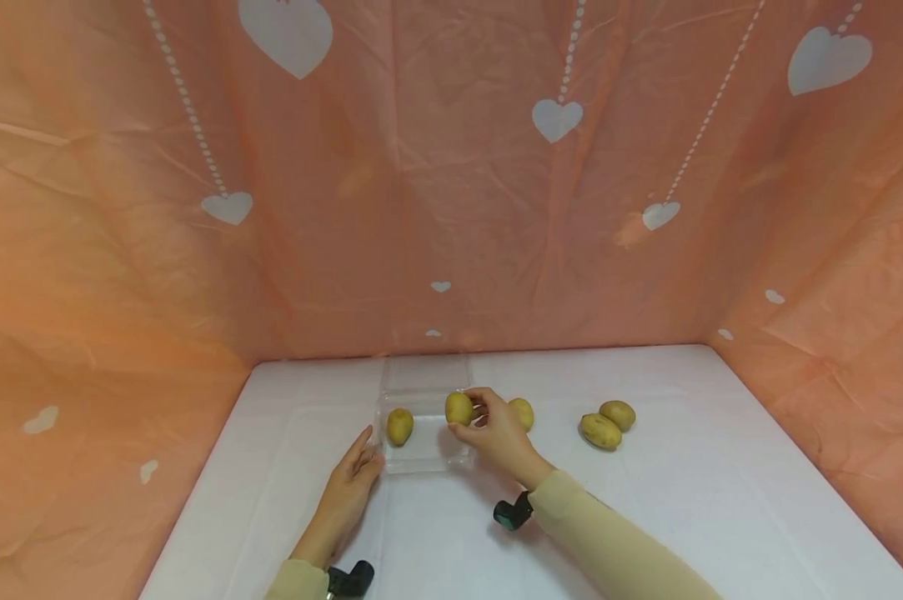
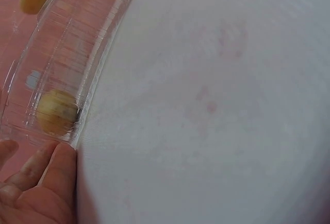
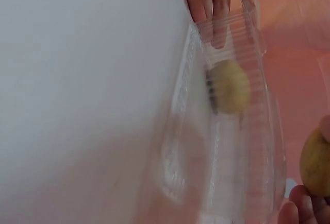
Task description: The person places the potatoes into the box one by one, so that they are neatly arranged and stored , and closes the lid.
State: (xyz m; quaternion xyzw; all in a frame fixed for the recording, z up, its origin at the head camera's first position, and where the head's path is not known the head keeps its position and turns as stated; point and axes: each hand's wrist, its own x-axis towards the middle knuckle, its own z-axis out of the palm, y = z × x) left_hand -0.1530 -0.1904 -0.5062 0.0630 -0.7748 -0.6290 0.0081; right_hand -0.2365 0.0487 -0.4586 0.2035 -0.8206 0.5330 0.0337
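Note:
A clear plastic clamshell box [image 1: 427,465] stands on the white table with its lid tipped back. One yellow potato [image 1: 400,427] sits at the box's left end; the left wrist view shows that potato [image 2: 56,112] through the ribbed wall. My left hand [image 1: 348,487] touches the left side of the box, its fingers [image 2: 61,170] fairly straight. Above the right part of the box, my right hand [image 1: 499,433] pinches another potato [image 1: 459,409] between thumb and fingers. In the right wrist view, this held potato [image 3: 315,165] is partly cut off by the frame edge.
Just behind my right hand lies a potato [image 1: 522,413], partly hidden by it. Farther right, two potatoes [image 1: 600,432] [image 1: 618,414] lie touching on the table [image 1: 684,500]. An orange curtain with white hearts [image 1: 481,250] encloses the back and sides.

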